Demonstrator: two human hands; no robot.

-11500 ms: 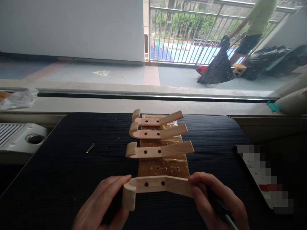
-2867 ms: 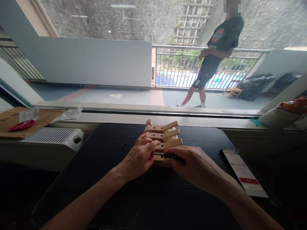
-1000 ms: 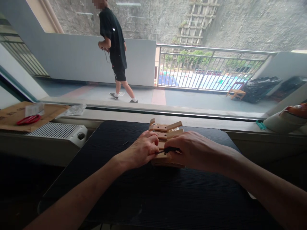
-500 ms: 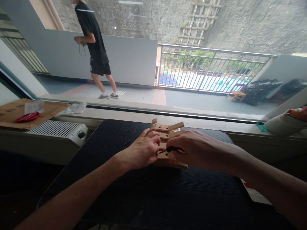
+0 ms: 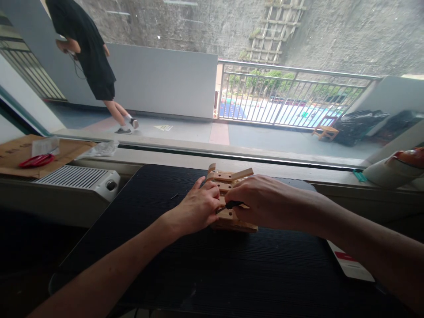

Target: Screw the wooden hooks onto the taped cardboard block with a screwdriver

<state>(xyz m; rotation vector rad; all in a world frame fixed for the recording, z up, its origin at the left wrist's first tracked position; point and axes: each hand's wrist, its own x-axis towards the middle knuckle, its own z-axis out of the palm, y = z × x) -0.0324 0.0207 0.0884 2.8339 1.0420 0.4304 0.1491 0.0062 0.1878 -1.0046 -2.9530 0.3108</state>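
On the dark table (image 5: pixel 185 269) stands a small light-wood assembly (image 5: pixel 221 176) of several slats with dark round holes. My left hand (image 5: pixel 196 210) presses against its left side, fingers bent round the slat ends. A screwdriver (image 5: pixel 233 204) with a black handle and thin metal shaft is gripped by my right hand (image 5: pixel 265 198). Its tip points left and down, close to my left fingertips at the near slats. My fingers hide the exact spot where the tip meets the wood. Part of the assembly's right side lies behind my right hand.
A small dark pin (image 5: pixel 174 196) lies left of the wood. By the window are cardboard (image 5: pixel 13 152), red-handled scissors (image 5: pixel 36 160) and a radiator (image 5: pixel 79 176). A white-and-red box (image 5: pixel 353 264) sits beneath my right forearm. Beyond the glass, a person (image 5: pixel 82 48) walks.
My right hand has shifted slightly left and up with the screwdriver, whose shaft now shows less. My left hand stays on the wood. The person outside has moved left.
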